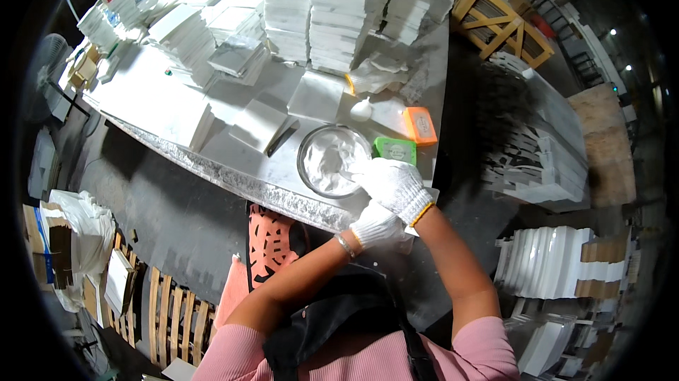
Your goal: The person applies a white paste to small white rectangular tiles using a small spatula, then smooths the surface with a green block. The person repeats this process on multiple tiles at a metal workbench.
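Both my hands wear white knitted gloves and meet at the table's near right edge. My right hand reaches over the right rim of a round clear bowl. Its fingers are drawn together inside the bowl, on or just above a soft white mass that could be paste or crumpled cloth; whatever they pinch is hidden. Below it, my left hand is close against the right wrist, its fingers mostly covered. A green block-shaped pack sits just beyond my right hand, with an orange one farther back.
Left of the bowl are white tiles and a dark slim tool. Behind it are a small white bottle and a loose glove. Tall tile stacks fill the table's back. A wooden crate stands beyond.
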### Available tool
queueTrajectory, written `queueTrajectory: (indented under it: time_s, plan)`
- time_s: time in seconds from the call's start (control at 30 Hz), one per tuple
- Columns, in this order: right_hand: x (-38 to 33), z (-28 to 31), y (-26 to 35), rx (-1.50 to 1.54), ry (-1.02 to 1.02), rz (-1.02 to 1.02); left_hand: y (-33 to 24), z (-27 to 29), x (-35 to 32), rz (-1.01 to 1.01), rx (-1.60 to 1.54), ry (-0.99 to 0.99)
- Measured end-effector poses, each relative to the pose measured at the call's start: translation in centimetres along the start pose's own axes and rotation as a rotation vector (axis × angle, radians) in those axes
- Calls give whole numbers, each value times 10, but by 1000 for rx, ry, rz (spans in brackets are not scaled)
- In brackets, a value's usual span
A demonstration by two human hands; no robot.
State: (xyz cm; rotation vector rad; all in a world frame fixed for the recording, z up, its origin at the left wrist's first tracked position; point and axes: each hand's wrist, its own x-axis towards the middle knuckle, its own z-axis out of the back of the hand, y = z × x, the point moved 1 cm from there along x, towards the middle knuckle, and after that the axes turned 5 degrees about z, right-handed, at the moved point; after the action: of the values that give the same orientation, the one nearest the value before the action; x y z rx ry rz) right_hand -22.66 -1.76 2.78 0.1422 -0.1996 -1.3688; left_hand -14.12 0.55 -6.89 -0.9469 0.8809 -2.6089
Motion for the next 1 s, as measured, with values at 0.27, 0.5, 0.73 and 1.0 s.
queueTrajectory:
  time_s: [0.27,0.5,0.73,1.0]
  plan:
    - [-5,39,-71,-63,0,-113,-28,38,25,268,-149,126]
    - [1,32,-70,-62,142,5,-24,26,28,306,22,133]
    - [-23,50,-63,-85,-72,-80,-17,13,24,225,199,221]
    - [-184,1,-59,1123,-774,-872,-11,26,21,179,218,353]
